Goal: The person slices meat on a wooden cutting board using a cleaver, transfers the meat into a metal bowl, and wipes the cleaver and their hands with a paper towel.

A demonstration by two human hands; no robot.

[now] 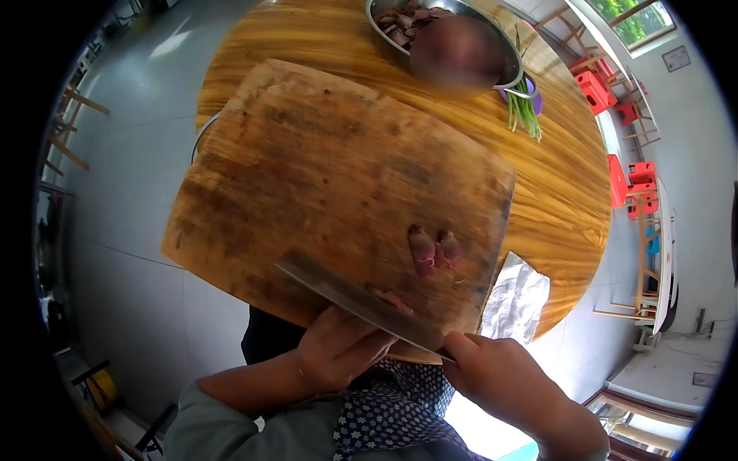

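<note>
My right hand (492,373) is closed round the handle of a kitchen knife (338,292) with a long, broad blade, which slants across the near edge of a worn wooden cutting board (307,169). Right behind the blade, my left hand (342,349) has its fingers curled and pressed together; whatever they hold is hidden. A slice of dark reddish meat (393,298) lies against the far side of the blade. Farther up the board, toward its right side, rest two more meat pieces (423,250), side by side.
A metal bowl (380,34) of sliced meat and a larger blurred chunk stands at the table's far side. Green onions (524,119) lie beside it over something purple. A white cloth (516,296) is right of the board on the round wooden table (565,192). Red stools (593,92) stand beyond.
</note>
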